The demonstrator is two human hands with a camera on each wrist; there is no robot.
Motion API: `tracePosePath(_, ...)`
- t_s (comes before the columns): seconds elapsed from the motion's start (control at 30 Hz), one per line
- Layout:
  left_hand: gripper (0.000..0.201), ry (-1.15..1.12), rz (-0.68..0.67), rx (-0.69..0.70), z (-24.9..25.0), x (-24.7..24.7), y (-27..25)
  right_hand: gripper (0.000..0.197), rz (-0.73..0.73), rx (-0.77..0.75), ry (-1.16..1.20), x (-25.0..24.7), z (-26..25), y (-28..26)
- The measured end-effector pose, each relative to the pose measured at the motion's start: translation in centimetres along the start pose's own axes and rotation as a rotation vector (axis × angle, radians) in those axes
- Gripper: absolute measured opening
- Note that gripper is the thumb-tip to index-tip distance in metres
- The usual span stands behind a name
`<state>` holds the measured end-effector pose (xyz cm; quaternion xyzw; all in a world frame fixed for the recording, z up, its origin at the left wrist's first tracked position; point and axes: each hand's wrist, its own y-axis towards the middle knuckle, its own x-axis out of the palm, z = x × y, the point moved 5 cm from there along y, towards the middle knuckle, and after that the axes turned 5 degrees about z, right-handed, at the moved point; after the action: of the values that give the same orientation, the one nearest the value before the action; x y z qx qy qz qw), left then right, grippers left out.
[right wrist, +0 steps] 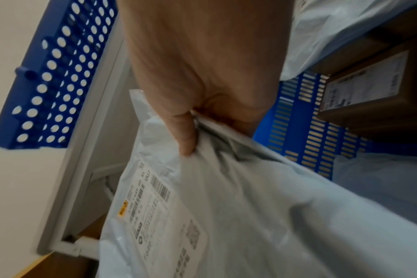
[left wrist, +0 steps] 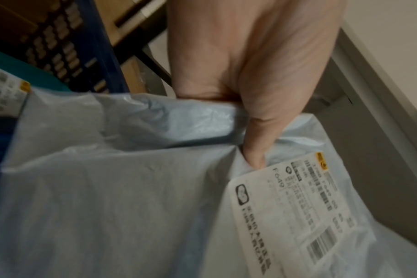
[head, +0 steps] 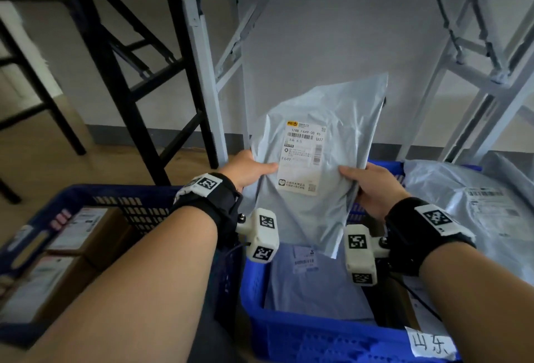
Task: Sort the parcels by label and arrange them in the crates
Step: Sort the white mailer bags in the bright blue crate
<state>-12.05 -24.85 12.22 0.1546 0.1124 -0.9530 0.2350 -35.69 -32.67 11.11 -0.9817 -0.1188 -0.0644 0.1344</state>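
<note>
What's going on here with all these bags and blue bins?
A person is sorting parcels. Both the left hand and right hand grip a grey mailer bag by its sides, label facing up, above a blue crate already holding another bag. A darker crate on the left holds cardboard boxes.
</note>
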Motion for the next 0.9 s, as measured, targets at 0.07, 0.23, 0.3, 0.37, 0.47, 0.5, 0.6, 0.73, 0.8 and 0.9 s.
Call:
tracePosePath(0.07, 0.079, -0.001, 0.042, -0.017, -1.2, -2.9, 1.3, 0.014, -0.070, -0.019, -0.006, 2.3, 0.1, -0.1)
tracePosePath(0.23, 0.042, -0.035, 0.151, -0.123, -2.4, -10.8, 0.4, 0.016, -0.252, 0.009, -0.036, 8.5, 1.2, -0.3)
tracePosePath(0.3, 0.045, -0.019, 0.218, -0.161, -4.4, -14.3, 0.7, 0.021, -0.294, 0.038, -0.043, 10.4, 2.0, -0.3)
tracePosePath(0.37, 0.051, 0.027, 0.261, -0.228, -7.3, -17.4, 1.2, 0.023, -0.316, 0.064, -0.062, 11.8, 3.1, -0.3)
tracePosePath(0.47, 0.052, 0.197, 0.322, -0.351, -12.3, -21.2, 1.7, 0.026, -0.324, 0.102, -0.090, 13.0, 4.7, -0.1)
tracePosePath(0.5, 0.054, 0.270, 0.333, -0.398, -13.6, -21.9, 1.4, 0.027, -0.323, 0.116, -0.097, 13.3, 5.2, 0.2)
tracePosePath(0.6, 0.054, 0.456, 0.313, -0.507, -16.5, -22.1, -0.7, 0.028, -0.318, 0.149, -0.116, 13.7, 6.4, 1.0)
tracePosePath(0.73, 0.055, 0.631, 0.279, -0.578, -20.1, -20.9, -2.0, 0.024, -0.308, 0.178, -0.148, 13.8, 7.7, 1.8)
tracePosePath(0.8, 0.051, 0.642, 0.256, -0.628, -21.6, -20.2, -2.2, 0.023, -0.303, 0.186, -0.163, 13.8, 8.2, 1.9)
tracePosePath(0.9, 0.047, 0.641, 0.203, -0.681, -23.3, -19.6, -2.4, 0.024, -0.304, 0.193, -0.184, 13.9, 8.7, 1.9)
